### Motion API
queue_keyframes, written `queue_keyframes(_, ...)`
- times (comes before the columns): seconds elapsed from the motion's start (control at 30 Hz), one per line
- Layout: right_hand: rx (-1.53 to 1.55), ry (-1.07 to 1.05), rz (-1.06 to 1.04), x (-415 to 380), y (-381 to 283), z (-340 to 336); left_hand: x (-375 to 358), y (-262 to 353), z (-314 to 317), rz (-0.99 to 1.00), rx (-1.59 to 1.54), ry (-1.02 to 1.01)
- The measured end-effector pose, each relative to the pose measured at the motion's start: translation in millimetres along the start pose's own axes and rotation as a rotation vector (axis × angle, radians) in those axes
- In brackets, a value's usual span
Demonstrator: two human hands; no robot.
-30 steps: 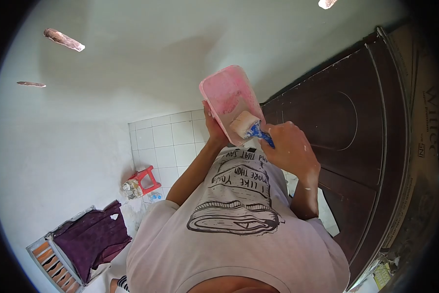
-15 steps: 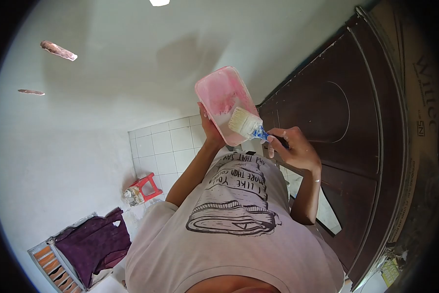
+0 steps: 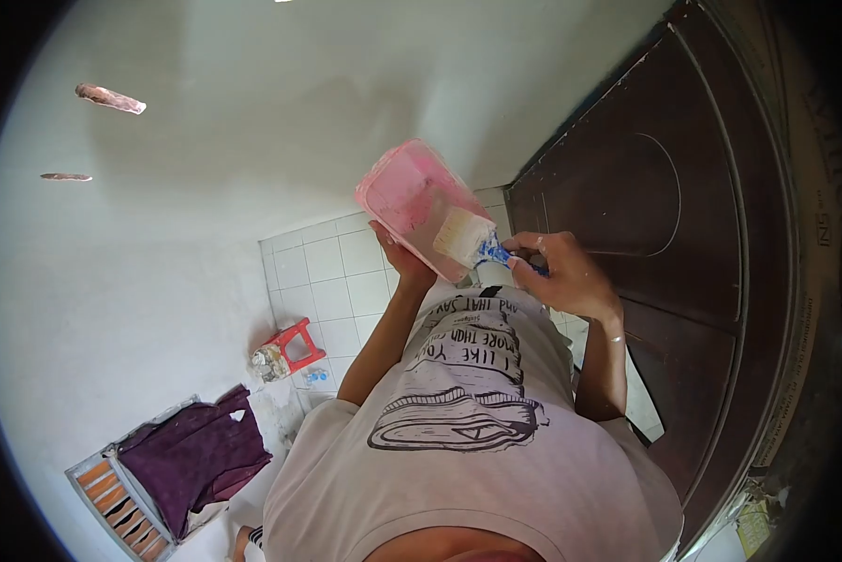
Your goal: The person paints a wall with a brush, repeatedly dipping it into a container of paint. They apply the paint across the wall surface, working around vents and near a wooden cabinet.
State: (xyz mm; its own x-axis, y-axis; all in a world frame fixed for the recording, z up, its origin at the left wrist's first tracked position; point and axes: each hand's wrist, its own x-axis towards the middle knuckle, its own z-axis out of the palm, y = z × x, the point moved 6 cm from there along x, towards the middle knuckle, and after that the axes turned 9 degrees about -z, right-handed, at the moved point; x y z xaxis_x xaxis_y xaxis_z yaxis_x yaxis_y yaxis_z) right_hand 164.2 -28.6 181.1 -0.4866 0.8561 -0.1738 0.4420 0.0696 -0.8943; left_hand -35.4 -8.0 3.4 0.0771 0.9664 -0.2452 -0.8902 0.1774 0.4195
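Observation:
A pink rectangular tray [image 3: 404, 187] with whitish paint in it is held up in front of the body. My left hand [image 3: 402, 255] grips its lower left side, the fingers partly hidden beneath it. My right hand [image 3: 566, 276] is closed around the blue handle of a wide paint brush [image 3: 468, 237]. The brush's pale, paint-covered bristles lie over the lower right part of the tray.
A dark brown door [image 3: 618, 206] stands at the right, beside a cardboard sheet [image 3: 800, 309]. White wall [image 3: 206, 122] fills the upper left. Below are floor tiles [image 3: 332, 272], a red stool [image 3: 301, 347] and a purple cloth [image 3: 201, 450] by a vent.
The tray has shifted slightly left and down in view and is tilted more. My right hand and the brush have moved a little with it. The surroundings have shifted slightly in view.

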Motion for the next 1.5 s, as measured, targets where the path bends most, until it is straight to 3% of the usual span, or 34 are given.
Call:
queue_keyframes(0.07, -0.069, 0.017, -0.005, -1, -5, -1, -6, 1, 3, 0.021, 0.019, 0.028)
queue_keyframes(0.13, -0.139, 0.068, -0.152, -1, -13, -2, -6, 2, 2, 0.043, 0.034, 0.05)
queue_keyframes(0.23, -0.261, 0.007, -0.206, 5, -20, 0, -8, 0, -3, 0.042, 0.035, 0.03)
queue_keyframes(0.3, -0.324, -0.032, -0.142, 10, -26, 3, -10, -2, -7, 0.017, 0.035, 0.134)
queue_keyframes(0.43, -0.503, -0.12, -0.057, 23, -34, 9, -11, 1, -10, 0.013, 0.067, 0.05)
queue_keyframes(0.53, -0.554, -0.066, -0.135, 35, -37, 19, -13, 8, -3, 0.016, 0.145, -0.031)
queue_keyframes(0.73, -0.559, -0.124, -0.097, 58, -47, 39, -16, 19, -13, -0.06, 0.068, -0.086)
queue_keyframes(1.07, -0.575, -0.114, -0.151, 66, -69, 61, -22, 44, -27, -0.018, 0.324, -0.08)
queue_keyframes(1.27, -0.571, -0.06, -0.084, 58, -69, 64, -21, 62, -26, 0.007, 0.171, -0.053)
queue_keyframes(1.33, -0.581, 0.016, -0.196, 65, -69, 73, -25, 63, -26, 0.046, 0.338, -0.043)
queue_keyframes(1.43, -0.499, -0.134, -0.012, 68, -70, 79, -21, 66, -32, 0.004, 0.259, -0.022)
queue_keyframes(1.5, -0.417, -0.089, -0.036, 63, -64, 77, -22, 74, -36, -0.003, 0.219, -0.013)
